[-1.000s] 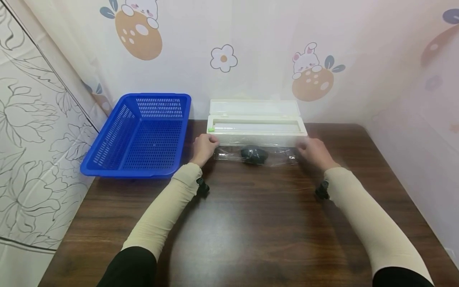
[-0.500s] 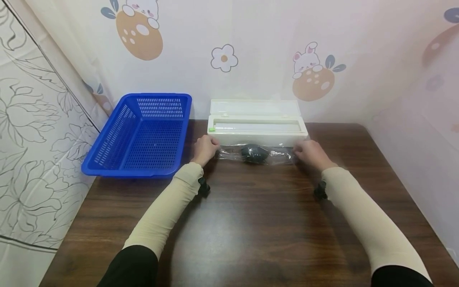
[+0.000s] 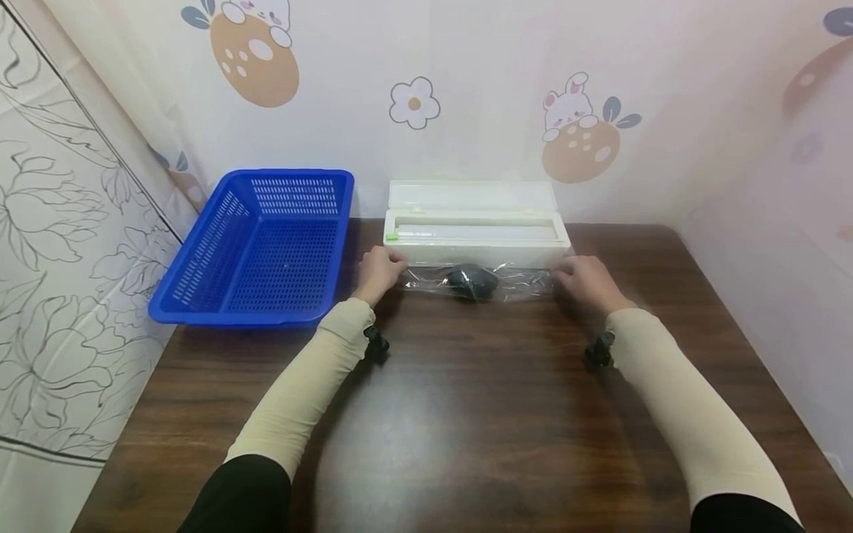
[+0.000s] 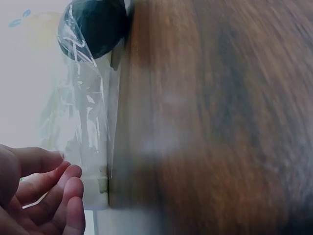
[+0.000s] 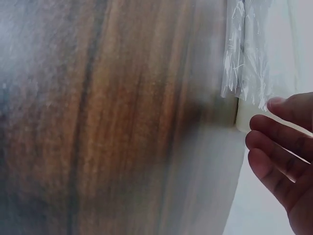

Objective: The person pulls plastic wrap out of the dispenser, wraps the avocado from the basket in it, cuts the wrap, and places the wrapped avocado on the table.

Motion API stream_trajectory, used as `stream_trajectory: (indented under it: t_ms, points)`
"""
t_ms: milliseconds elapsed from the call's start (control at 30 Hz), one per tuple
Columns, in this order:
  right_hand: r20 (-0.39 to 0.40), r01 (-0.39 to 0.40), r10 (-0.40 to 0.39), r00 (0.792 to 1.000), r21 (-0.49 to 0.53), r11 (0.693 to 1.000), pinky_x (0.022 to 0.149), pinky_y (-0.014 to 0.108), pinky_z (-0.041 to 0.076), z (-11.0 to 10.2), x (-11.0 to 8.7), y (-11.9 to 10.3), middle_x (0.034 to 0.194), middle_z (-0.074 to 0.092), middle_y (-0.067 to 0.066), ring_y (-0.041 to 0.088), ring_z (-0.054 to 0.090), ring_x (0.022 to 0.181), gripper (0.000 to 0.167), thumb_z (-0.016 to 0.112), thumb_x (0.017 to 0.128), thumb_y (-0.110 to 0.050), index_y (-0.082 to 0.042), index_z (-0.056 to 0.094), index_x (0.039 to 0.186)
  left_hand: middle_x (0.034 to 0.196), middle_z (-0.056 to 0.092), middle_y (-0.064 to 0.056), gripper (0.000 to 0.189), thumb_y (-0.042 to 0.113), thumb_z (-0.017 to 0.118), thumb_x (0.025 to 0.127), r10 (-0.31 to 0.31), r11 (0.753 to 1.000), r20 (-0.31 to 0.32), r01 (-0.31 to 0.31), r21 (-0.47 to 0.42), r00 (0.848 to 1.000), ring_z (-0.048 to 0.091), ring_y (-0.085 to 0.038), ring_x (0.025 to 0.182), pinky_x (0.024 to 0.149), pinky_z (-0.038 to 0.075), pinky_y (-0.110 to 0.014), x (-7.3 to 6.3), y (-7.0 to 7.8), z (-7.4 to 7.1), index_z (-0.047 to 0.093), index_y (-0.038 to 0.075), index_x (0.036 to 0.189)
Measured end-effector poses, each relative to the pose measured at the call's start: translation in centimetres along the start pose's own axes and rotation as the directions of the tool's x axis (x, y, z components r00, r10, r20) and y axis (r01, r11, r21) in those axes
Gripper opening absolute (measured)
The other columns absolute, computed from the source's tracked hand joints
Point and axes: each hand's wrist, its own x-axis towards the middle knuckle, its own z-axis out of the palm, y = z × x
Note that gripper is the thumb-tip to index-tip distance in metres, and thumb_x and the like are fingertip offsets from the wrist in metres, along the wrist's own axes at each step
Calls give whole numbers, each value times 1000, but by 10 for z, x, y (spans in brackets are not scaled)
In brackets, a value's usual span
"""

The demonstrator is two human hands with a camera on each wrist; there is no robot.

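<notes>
A dark green, avocado-like oval (image 3: 472,281) lies wrapped in a strip of clear cling film (image 3: 523,283), in front of a white cling film dispenser (image 3: 476,256) with its lid up. At the film's left end my left hand (image 3: 380,272) pinches it between thumb and fingertips, as the left wrist view also shows. My right hand (image 3: 588,281) holds the opposite end. There the right wrist view has crumpled film running up to the thumb (image 5: 277,104), the other fingers bent beside it. In the left wrist view, film is drawn over the dark oval (image 4: 93,29).
To the left stands a blue plastic basket (image 3: 249,320) with slotted walls. A green slider (image 3: 392,237) sits at the dispenser's left front. Behind the brown wooden table (image 3: 466,414) hangs a patterned curtain (image 3: 480,89).
The right hand has shifted slightly in and back out, the film slackening and spreading a little around the dark oval. The left hand stays almost in place at its end.
</notes>
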Motion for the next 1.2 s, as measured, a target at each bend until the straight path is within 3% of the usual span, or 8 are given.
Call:
stream_trajectory:
  t_ms: [200, 367, 533, 700, 900, 1067, 1200]
  points:
    - [31, -32, 31, 999, 11, 999, 93, 56, 45, -1, -1, 1, 106, 70, 21, 38, 62, 102, 19, 59, 95, -13, 0, 70, 105, 104, 75, -6, 22, 25, 66, 86, -48, 997, -27, 46, -64, 999, 67, -28, 98, 86, 50, -42, 0, 0, -2, 78, 13, 98]
    - [11, -29, 29, 1000, 1, 1000, 98, 58, 43, -3, -2, 1, 111, 69, 23, 41, 60, 109, 23, 59, 95, -13, 1, 69, 109, 102, 75, -8, 25, 24, 58, 87, -92, 993, -114, 82, -85, 989, 67, -30, 90, 79, 52, -44, -2, 5, -5, 77, 13, 98]
    - [-10, -35, 35, 999, -1, 999, 98, 58, 43, -5, -3, -2, 113, 69, 24, 42, 60, 109, 26, 58, 96, -16, 2, 69, 111, 106, 73, -9, 28, 27, 54, 89, -91, 994, -162, 79, -77, 983, 67, -33, 97, 84, 52, -46, -6, 17, -11, 73, 11, 102]
    - [-49, -25, 26, 998, 4, 1000, 93, 58, 44, -8, -6, -9, 108, 69, 25, 41, 61, 104, 24, 59, 96, -14, 3, 69, 108, 102, 73, -10, 27, 26, 55, 91, 21, 993, -149, -38, -112, 989, 66, -32, 95, 85, 51, -45, -9, 27, -13, 72, 9, 103]
    - [-97, 18, -13, 995, 44, 999, 91, 57, 45, -6, -6, -20, 106, 68, 25, 40, 61, 100, 20, 60, 95, -13, 2, 70, 105, 102, 74, -9, 23, 23, 57, 92, 134, 976, -112, -151, -158, 985, 66, -29, 96, 89, 49, -43, -10, 31, -8, 72, 8, 101]
    - [-133, 58, -52, 990, 46, 997, 90, 56, 47, -6, -6, -29, 104, 70, 23, 40, 63, 99, 19, 61, 94, -12, 2, 71, 102, 108, 74, -7, 23, 23, 60, 91, 210, 963, -87, -221, -152, 974, 66, -27, 105, 94, 48, -42, -9, 34, -5, 72, 9, 104]
    - [-135, 74, -64, 989, 73, 995, 89, 55, 47, -9, -7, -42, 103, 70, 24, 37, 63, 97, 19, 60, 94, -10, 3, 71, 101, 108, 74, -8, 22, 22, 62, 91, 275, 948, -55, -280, -154, 960, 67, -25, 103, 94, 50, -39, -9, 37, -3, 72, 8, 105]
